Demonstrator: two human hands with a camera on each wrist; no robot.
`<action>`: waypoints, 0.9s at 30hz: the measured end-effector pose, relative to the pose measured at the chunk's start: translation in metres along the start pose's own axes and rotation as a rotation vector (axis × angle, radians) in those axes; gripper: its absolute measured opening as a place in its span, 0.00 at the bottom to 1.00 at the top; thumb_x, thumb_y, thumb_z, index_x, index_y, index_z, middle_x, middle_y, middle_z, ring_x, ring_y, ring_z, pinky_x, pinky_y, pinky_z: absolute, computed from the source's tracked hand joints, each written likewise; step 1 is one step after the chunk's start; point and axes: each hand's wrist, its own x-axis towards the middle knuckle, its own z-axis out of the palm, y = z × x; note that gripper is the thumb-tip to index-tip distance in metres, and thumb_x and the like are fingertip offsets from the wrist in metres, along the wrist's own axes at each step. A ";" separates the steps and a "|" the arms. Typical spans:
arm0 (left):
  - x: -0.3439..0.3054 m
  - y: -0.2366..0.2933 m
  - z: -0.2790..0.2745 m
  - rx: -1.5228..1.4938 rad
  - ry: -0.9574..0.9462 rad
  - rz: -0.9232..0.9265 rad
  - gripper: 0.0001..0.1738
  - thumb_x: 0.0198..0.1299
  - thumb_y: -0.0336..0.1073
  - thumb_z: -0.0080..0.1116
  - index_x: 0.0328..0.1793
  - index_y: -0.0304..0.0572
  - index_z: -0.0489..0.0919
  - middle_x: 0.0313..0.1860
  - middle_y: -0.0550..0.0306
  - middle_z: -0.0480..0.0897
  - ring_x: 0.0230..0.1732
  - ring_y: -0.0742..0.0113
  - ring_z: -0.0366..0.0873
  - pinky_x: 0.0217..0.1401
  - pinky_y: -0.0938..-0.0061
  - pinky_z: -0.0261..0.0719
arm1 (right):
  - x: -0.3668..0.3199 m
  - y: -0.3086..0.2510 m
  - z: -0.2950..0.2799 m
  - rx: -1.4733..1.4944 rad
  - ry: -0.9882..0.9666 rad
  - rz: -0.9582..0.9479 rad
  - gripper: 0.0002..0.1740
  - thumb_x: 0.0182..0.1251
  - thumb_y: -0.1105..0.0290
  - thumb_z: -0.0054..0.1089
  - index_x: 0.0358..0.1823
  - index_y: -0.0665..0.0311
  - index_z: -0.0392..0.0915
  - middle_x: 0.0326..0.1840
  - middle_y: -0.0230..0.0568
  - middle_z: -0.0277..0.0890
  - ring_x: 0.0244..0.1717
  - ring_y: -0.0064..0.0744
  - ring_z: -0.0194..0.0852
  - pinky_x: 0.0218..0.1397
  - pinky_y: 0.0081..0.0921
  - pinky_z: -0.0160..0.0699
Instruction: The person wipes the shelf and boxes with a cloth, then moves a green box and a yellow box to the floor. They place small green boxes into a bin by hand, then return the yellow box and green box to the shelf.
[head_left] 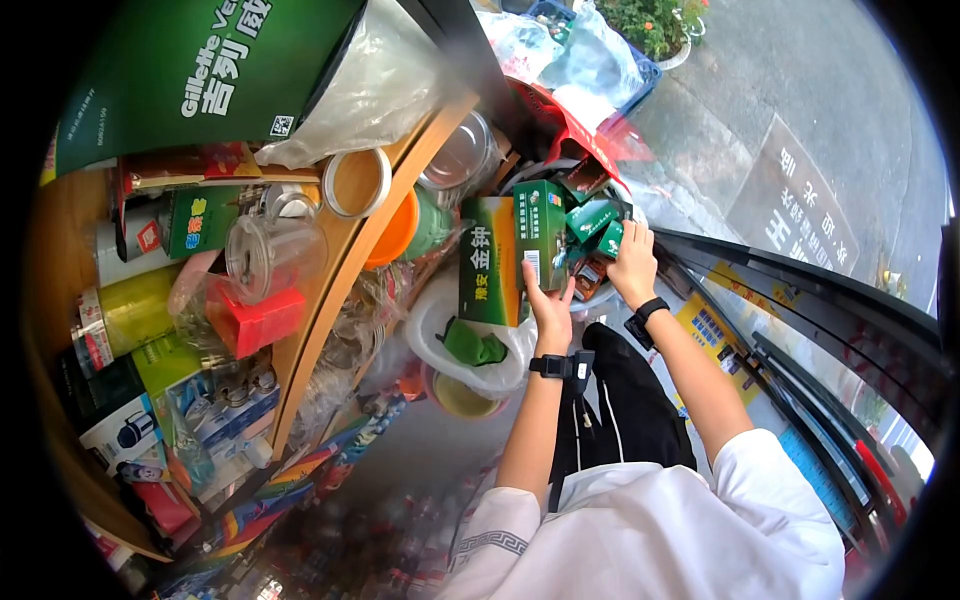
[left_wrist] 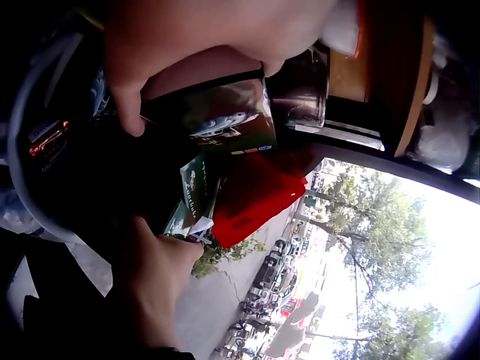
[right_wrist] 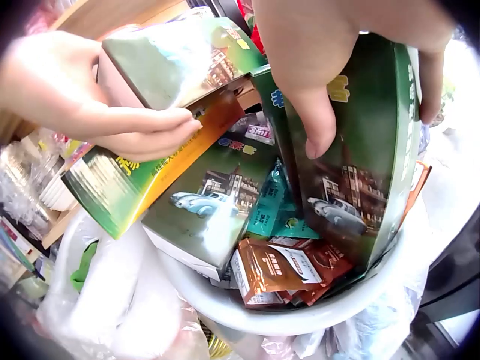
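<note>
My left hand (head_left: 550,312) holds the near end of a green box (head_left: 540,222) with a barcode. In the right wrist view, its straight-looking fingers (right_wrist: 154,127) lie along the underside of that box, which has a car printed on it. My right hand (head_left: 632,268) grips another green carton (right_wrist: 352,172), thumb on its printed face and fingers round the far side. Both boxes are over a white-rimmed bucket (right_wrist: 307,322). Inside stand a third green box (right_wrist: 206,199), brown packets (right_wrist: 281,266) and teal packets (right_wrist: 276,206). A yellow-green box (head_left: 488,265) leans beside the left hand's box.
A white bin (head_left: 425,335) with a green cloth-like thing (head_left: 472,343) stands left of the bucket. A wooden shelf (head_left: 345,270) full of jars and boxes runs along the left. Behind the bucket lies a red bag (head_left: 560,120); a dark metal frame (head_left: 800,290) stands at right.
</note>
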 end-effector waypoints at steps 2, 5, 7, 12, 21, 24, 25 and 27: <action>-0.003 0.004 -0.008 -0.045 -0.060 -0.053 0.40 0.70 0.58 0.64 0.79 0.44 0.67 0.73 0.54 0.74 0.72 0.51 0.73 0.79 0.45 0.70 | 0.001 0.000 0.000 0.006 -0.013 0.006 0.38 0.44 0.82 0.67 0.63 0.64 0.69 0.61 0.50 0.70 0.69 0.58 0.67 0.56 0.47 0.87; 0.000 0.016 -0.023 -0.076 -0.168 -0.226 0.31 0.70 0.48 0.68 0.72 0.40 0.73 0.66 0.51 0.81 0.68 0.48 0.79 0.79 0.45 0.71 | -0.001 -0.001 -0.002 0.027 -0.031 0.022 0.38 0.45 0.80 0.70 0.64 0.64 0.69 0.62 0.50 0.70 0.70 0.57 0.67 0.56 0.47 0.87; 0.003 0.021 -0.032 -0.048 -0.236 -0.374 0.27 0.69 0.43 0.70 0.69 0.39 0.76 0.62 0.48 0.83 0.65 0.48 0.81 0.77 0.49 0.74 | -0.002 -0.003 -0.005 0.057 0.018 -0.018 0.39 0.44 0.73 0.78 0.62 0.65 0.70 0.59 0.47 0.71 0.61 0.54 0.70 0.55 0.45 0.84; -0.001 0.002 -0.028 -0.078 -0.217 -0.219 0.26 0.69 0.37 0.70 0.68 0.37 0.75 0.62 0.46 0.83 0.66 0.46 0.81 0.71 0.56 0.82 | -0.001 -0.001 -0.004 0.103 -0.041 -0.020 0.45 0.42 0.68 0.80 0.65 0.66 0.69 0.64 0.50 0.69 0.70 0.56 0.65 0.66 0.46 0.79; -0.022 -0.021 -0.002 0.009 -0.109 0.053 0.31 0.68 0.35 0.71 0.73 0.45 0.70 0.60 0.57 0.81 0.56 0.66 0.82 0.64 0.65 0.82 | 0.007 0.008 0.000 0.115 -0.100 -0.044 0.45 0.46 0.63 0.80 0.67 0.70 0.70 0.67 0.49 0.69 0.75 0.54 0.60 0.71 0.46 0.76; -0.026 -0.023 -0.012 -0.019 -0.121 0.010 0.31 0.68 0.34 0.70 0.75 0.45 0.69 0.60 0.56 0.82 0.56 0.64 0.83 0.66 0.63 0.83 | 0.007 0.009 0.001 0.114 -0.102 -0.034 0.45 0.45 0.62 0.80 0.66 0.70 0.70 0.65 0.48 0.70 0.74 0.54 0.61 0.70 0.46 0.76; -0.026 -0.024 -0.015 -0.020 -0.121 0.015 0.32 0.69 0.33 0.69 0.76 0.45 0.68 0.61 0.56 0.81 0.58 0.63 0.83 0.66 0.64 0.83 | 0.007 0.009 0.003 0.117 -0.089 -0.038 0.45 0.45 0.62 0.80 0.66 0.69 0.70 0.64 0.47 0.70 0.73 0.54 0.61 0.69 0.46 0.78; -0.030 -0.027 -0.022 0.000 -0.114 0.033 0.32 0.69 0.33 0.69 0.76 0.45 0.68 0.62 0.56 0.81 0.58 0.63 0.82 0.66 0.64 0.82 | 0.008 0.008 0.001 0.127 -0.109 -0.020 0.45 0.45 0.61 0.81 0.66 0.69 0.70 0.64 0.47 0.70 0.73 0.54 0.61 0.69 0.46 0.76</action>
